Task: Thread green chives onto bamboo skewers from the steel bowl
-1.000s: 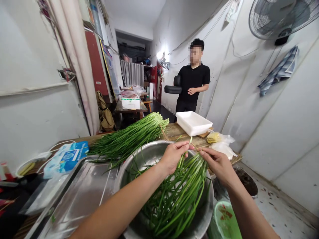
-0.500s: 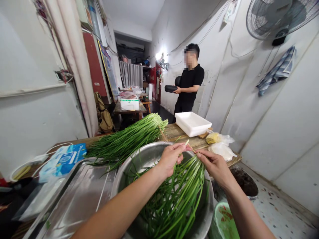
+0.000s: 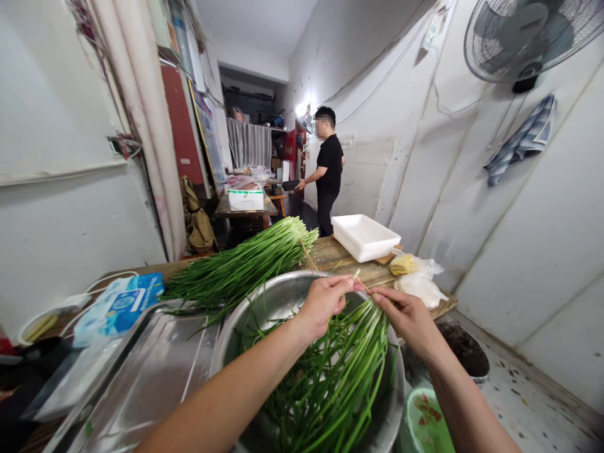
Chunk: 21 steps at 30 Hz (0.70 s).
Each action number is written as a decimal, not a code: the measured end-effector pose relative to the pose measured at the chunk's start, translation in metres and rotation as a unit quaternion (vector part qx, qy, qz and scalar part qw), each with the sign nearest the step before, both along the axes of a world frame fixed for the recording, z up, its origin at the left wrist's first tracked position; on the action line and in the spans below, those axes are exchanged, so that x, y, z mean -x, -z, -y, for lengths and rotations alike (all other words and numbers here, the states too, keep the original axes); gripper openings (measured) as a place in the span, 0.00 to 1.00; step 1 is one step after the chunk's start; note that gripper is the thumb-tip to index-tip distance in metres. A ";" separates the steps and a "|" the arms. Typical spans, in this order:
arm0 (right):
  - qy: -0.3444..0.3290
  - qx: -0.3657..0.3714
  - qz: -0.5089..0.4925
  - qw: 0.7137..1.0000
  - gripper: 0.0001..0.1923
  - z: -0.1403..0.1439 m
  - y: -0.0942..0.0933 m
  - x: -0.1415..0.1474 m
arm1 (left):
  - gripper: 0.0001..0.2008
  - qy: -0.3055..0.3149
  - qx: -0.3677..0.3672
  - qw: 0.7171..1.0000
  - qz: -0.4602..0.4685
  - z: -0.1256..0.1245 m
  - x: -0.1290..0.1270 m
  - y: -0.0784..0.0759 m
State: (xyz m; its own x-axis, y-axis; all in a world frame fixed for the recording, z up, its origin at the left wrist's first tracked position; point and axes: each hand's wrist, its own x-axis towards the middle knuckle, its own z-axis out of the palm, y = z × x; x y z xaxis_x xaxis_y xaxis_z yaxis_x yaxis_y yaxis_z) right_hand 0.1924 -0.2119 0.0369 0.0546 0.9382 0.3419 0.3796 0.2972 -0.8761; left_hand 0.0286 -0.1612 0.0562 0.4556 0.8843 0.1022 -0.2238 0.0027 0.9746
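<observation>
My left hand (image 3: 323, 302) pinches the pale stem ends of a bunch of green chives (image 3: 330, 377) that lies fanned across a big steel bowl (image 3: 271, 302). My right hand (image 3: 409, 318) grips the same bunch at its stem ends from the right, with a thin straw-coloured strand between its fingertips. A second, larger heap of chives (image 3: 245, 261) lies on the wooden table (image 3: 340, 251) behind the bowl.
A steel tray (image 3: 155, 371) sits left of the bowl, a blue packet (image 3: 120, 302) beyond it. A white foam tray (image 3: 364, 236) and plastic bags (image 3: 418, 277) lie on the table's right. A green bin (image 3: 427, 425) stands below. A person in black (image 3: 329, 170) stands down the corridor.
The person in black has turned and walked away down the corridor, carrying a dark object. My hands have stayed on the chive stems, barely shifting.
</observation>
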 end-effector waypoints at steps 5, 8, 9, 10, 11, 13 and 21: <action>0.022 -0.031 0.027 0.999 0.17 0.000 0.000 0.004 | 0.14 -0.032 -0.100 0.991 -0.086 0.006 -0.003 0.004; 0.046 -0.055 0.034 0.997 0.17 -0.002 0.001 0.008 | 0.12 -0.031 -0.265 0.946 -0.183 0.010 -0.004 0.010; 0.044 -0.058 0.029 0.997 0.16 -0.001 0.002 0.009 | 0.12 -0.008 -0.302 0.928 -0.218 0.010 -0.004 0.012; 0.036 -0.057 0.022 0.997 0.16 -0.001 0.002 0.009 | 0.13 0.022 -0.317 0.916 -0.245 0.011 -0.003 0.013; 0.024 -0.052 0.010 0.998 0.16 0.001 0.002 0.009 | 0.13 0.049 -0.307 0.914 -0.261 0.011 -0.003 0.013; 0.013 -0.038 -0.020 0.999 0.15 0.005 0.001 0.005 | 0.10 0.068 -0.237 0.939 -0.240 0.009 0.000 0.011; 0.024 -0.006 -0.032 0.999 0.15 0.011 0.003 0.000 | 0.13 -0.008 -0.033 0.998 -0.044 -0.006 0.012 0.000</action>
